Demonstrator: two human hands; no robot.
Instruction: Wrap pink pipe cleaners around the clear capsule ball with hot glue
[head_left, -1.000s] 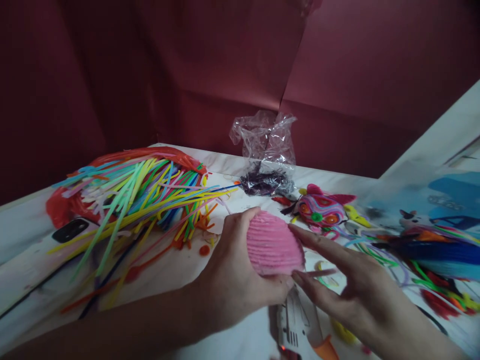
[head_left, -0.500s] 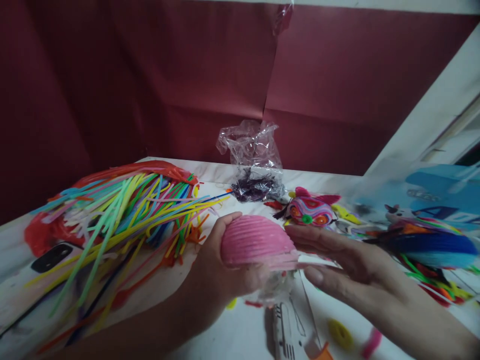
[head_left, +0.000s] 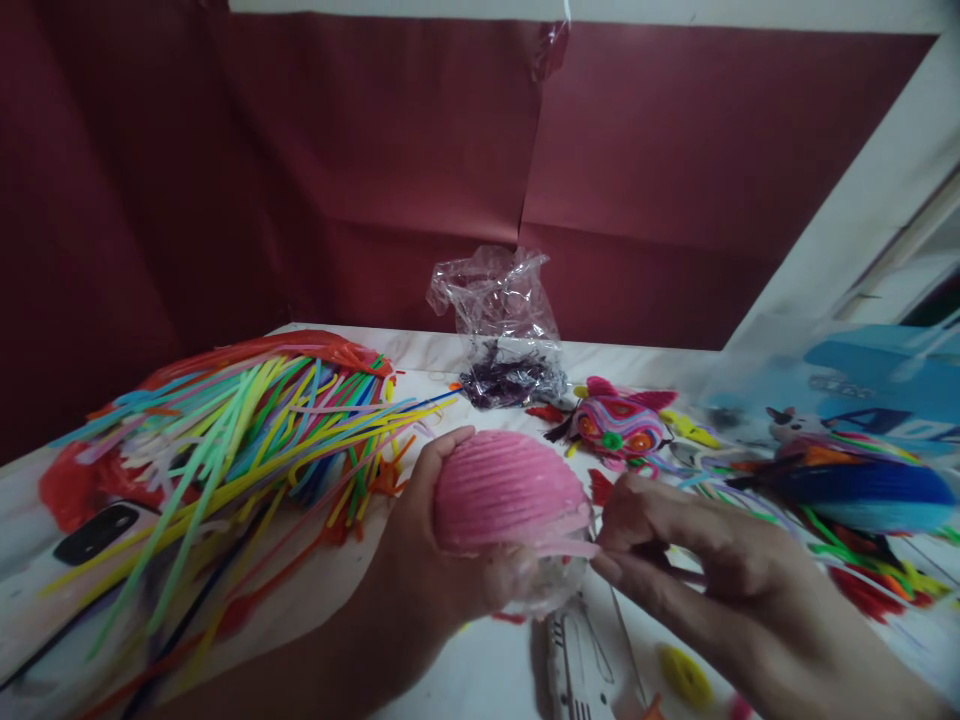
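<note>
A clear plastic ball [head_left: 551, 590] has its upper part covered in close rows of pink pipe cleaner [head_left: 506, 490]. My left hand [head_left: 442, 570] is wrapped around its left side and holds it up over the table. At the right of the ball, my right hand [head_left: 675, 570] is closed in a pinch on the end of a pink pipe cleaner strip [head_left: 574, 548]. That strip runs along the lower edge of the pink rows. Beneath the ball lies a white tool with slots [head_left: 574, 670], partly out of view, which looks like a glue gun.
On the left a red bag [head_left: 322, 345] spills many coloured pipe cleaners [head_left: 247, 430], beside a phone [head_left: 97, 535]. A clear bag [head_left: 502, 310] with dark strands stands at the back. At right are a colourful mask-like piece [head_left: 619, 425], a blue bundle [head_left: 862, 490] and a yellow ring [head_left: 686, 675].
My right hand has gone from fingers stretched beside the ball to a closed pinch on the strip's end. My left hand keeps hold of the ball. The view has shifted slightly.
</note>
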